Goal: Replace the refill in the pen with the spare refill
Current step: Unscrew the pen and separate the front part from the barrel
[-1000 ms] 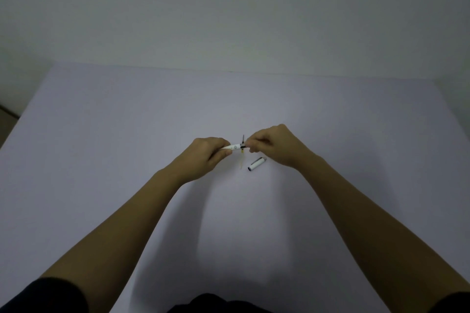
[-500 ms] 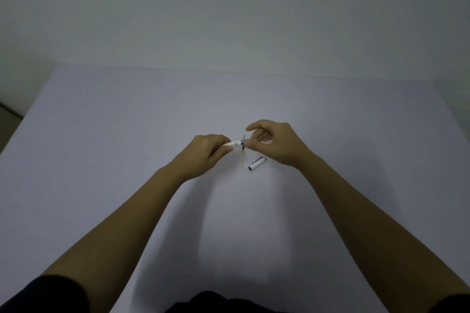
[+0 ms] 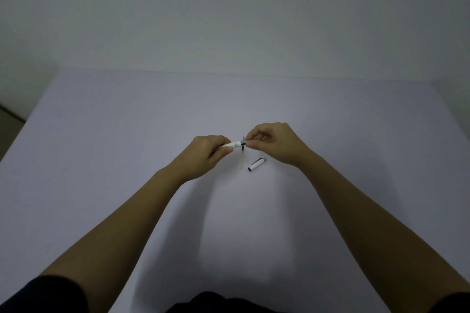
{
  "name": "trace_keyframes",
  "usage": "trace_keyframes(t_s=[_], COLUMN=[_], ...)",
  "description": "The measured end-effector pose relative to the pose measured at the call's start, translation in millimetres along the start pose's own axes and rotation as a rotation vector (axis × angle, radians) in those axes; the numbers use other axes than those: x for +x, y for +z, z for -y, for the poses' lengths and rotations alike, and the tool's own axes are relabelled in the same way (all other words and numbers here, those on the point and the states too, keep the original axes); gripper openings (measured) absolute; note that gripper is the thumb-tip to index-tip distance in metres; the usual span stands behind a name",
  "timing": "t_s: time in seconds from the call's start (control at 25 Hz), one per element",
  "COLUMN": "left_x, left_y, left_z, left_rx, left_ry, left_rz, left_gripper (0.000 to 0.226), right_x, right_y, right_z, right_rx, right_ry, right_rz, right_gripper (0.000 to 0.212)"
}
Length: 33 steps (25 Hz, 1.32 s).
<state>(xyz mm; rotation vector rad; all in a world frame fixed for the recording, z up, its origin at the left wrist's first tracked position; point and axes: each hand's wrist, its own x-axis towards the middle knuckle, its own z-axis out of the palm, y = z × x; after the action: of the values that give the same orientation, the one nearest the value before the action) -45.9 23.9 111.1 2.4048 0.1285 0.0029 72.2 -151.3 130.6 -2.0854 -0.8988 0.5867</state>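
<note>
From the head view, both hands met above the middle of the pale counter (image 3: 106, 150). The left hand (image 3: 203, 156) was clenched round the white pen (image 3: 232, 145); only a short stretch of the barrel showed past the fingers, the rest hidden in the fist. The pen's long axis ran nearly level, left to right, its open end with a dark ring pointing toward the right hand (image 3: 276, 143). That hand pinched something thin at the pen's mouth between thumb and forefinger — probably a refill, though it was too small and dim to be sure, and the fingertips covered most of it.

Just below the pen's open end a thin yellowish refill (image 3: 242, 160) lay on the counter, its long axis running almost straight away from the camera; its near end faded into the surface and was hard to trace. Just beside it, to the right, lay the cap (image 3: 256, 164) — white, tilted, its dark open end toward the camera and its far end up and to the right, near the right wrist but apart from it.

Dark sleeves (image 3: 43, 295) were cut off at the bottom edge.
</note>
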Motion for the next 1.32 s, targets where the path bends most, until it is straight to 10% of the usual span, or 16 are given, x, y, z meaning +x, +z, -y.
trace_keyframes(t_s=[1.32], left_x=[-7.7], left_y=[2.7], left_z=[-6.7], left_rx=[-0.21], left_ry=[-0.115], left_rz=[-0.128], left_gripper=[0.019], right_x=[0.2], right_y=[-0.8], right_z=[11.8], right_rx=[0.384], right_ry=[0.154], right_rz=[-0.137], right_gripper=[0.01])
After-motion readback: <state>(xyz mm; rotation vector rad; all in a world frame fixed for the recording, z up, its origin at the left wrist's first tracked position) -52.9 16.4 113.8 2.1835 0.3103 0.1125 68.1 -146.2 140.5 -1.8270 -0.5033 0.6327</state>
